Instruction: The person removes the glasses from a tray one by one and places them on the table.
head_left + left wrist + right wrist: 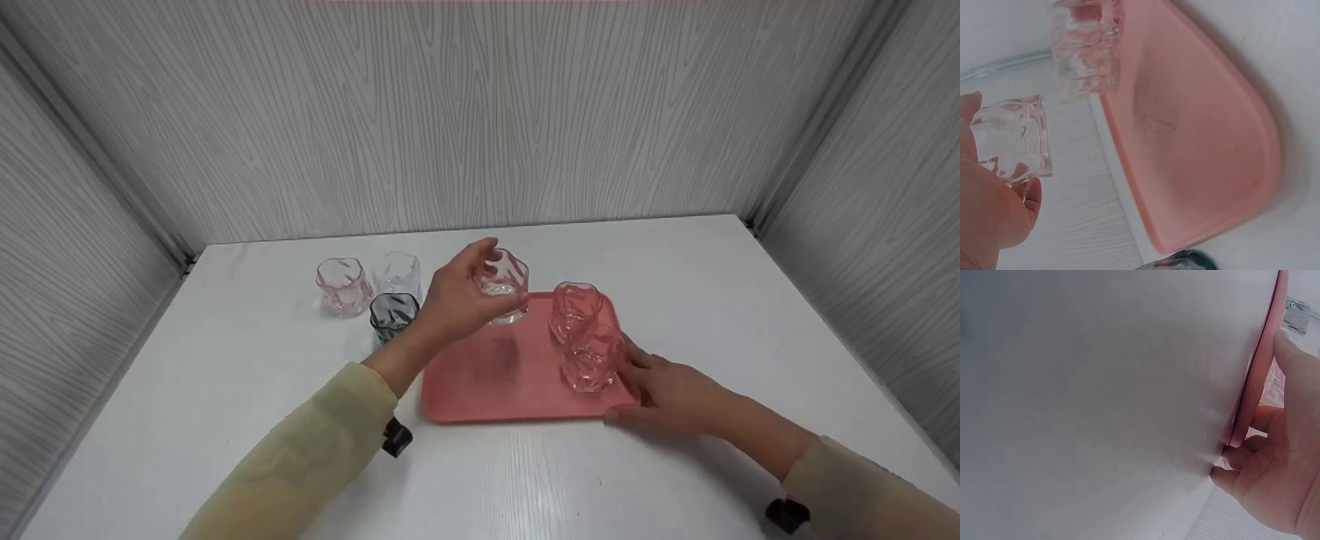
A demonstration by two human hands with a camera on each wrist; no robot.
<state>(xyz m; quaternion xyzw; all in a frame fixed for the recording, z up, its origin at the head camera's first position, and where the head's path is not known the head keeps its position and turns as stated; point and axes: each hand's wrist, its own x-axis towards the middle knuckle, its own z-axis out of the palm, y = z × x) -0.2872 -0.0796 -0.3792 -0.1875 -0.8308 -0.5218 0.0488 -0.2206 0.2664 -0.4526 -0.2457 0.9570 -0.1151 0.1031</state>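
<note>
My left hand (459, 301) grips a clear faceted glass (511, 279) by its sides, thumb nearest me, and holds it above the back of the pink tray (480, 401). In the left wrist view the glass (1010, 138) stands apart from the tray. Two clear faceted glasses (576, 306) (591, 364) stand one behind the other along the tray's right side. My right hand (686, 397) holds the tray's front right corner, thumb at the front edge and fingers along the right rim. In the right wrist view some fingertips (1221, 477) touch the table.
Left of the tray stand a pinkish glass (345, 289), a clear glass (397, 274) and a dark grey glass (391, 315), the last partly behind my left wrist. The white table (525, 480) is enclosed by wood-grain panels (480, 112) at the back and sides.
</note>
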